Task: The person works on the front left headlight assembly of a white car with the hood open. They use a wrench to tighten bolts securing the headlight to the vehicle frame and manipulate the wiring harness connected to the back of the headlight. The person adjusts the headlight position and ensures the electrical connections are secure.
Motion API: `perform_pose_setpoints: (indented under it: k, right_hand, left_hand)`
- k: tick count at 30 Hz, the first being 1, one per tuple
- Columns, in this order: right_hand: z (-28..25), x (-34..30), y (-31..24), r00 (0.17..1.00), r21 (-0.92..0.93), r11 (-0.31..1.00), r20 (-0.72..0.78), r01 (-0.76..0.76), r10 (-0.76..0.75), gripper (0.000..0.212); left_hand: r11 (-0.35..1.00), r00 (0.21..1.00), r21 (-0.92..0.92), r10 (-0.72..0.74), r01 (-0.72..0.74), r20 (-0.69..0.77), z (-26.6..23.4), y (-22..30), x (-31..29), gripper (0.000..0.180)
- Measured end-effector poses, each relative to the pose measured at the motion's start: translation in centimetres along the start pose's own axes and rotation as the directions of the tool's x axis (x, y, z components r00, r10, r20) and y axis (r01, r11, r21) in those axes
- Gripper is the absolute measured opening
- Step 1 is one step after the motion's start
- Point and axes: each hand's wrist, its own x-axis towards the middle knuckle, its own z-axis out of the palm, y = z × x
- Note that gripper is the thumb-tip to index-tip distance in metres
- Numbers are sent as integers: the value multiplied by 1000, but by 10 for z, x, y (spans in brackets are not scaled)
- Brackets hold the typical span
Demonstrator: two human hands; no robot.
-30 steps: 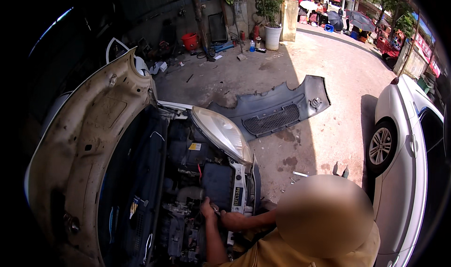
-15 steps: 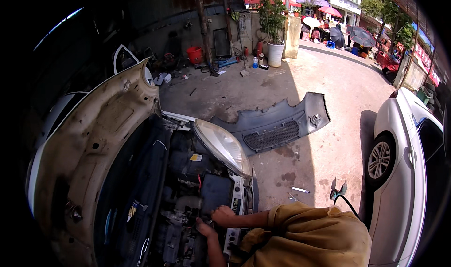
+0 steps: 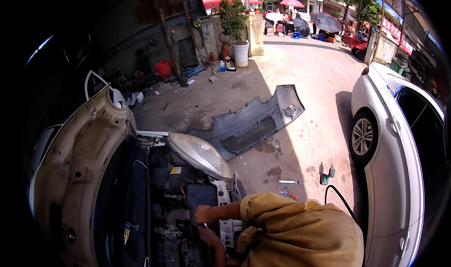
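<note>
Both of my hands are down in an open engine bay, beside a black box-shaped cover (image 3: 199, 196). My right hand (image 3: 202, 214) is closed by the cover's lower edge; whatever its fingers hold is hidden. Just below it, my left hand (image 3: 208, 235) is closed on a small shiny metal tool (image 3: 206, 227), whose exact kind is too small to tell. Dark engine parts (image 3: 171, 236) lie to the left of both hands. A tan sleeve (image 3: 263, 210) covers my right upper arm.
The raised hood (image 3: 84, 159) stands at left, with a headlight (image 3: 199, 153) ahead. A detached bumper cover (image 3: 253, 121) lies on the ground. Nearby are an orange-handled screwdriver (image 3: 292, 195), a white pen-like stick (image 3: 288, 182) and a green power tool (image 3: 325, 178). A white car (image 3: 399, 159) is parked at right.
The view has turned right, so the surroundings sit farther left. My hands have moved slightly apart, and the shiny metal tool shows between them. The screwdriver has come out from behind my sleeve.
</note>
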Motion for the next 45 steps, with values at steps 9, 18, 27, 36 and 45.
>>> perform_pose_setpoints:
  k: [9, 18, 27, 36, 45]
  right_hand:
    - [-24, -51, -72, 918, 458, 796, 160, -395, 363, 37]
    - [-2, 28, -4, 986, -46, 987, 75, 155, -151, 13]
    - [1, 8, -19, 995, 123, 991, 80, 57, -67, 18]
    - [-43, -40, -57, 835, 577, 627, 197, -523, 514, 26]
    - [-36, -36, -59, 765, 604, 506, 304, -615, 567, 37]
  left_hand:
    - [927, 949, -212, -314, 309, 10, -11, 4, 61, 49]
    - [996, 993, -52, 76, -72, 84, -14, -1, 0, 49]
    - [1000, 983, -17, 15, -19, -183, -5, -8, 28, 47]
    - [993, 994, -86, -71, 79, 87, -10, 12, 46, 46]
    - [996, 973, 91, -4, -17, 231, -16, 29, 54, 48]
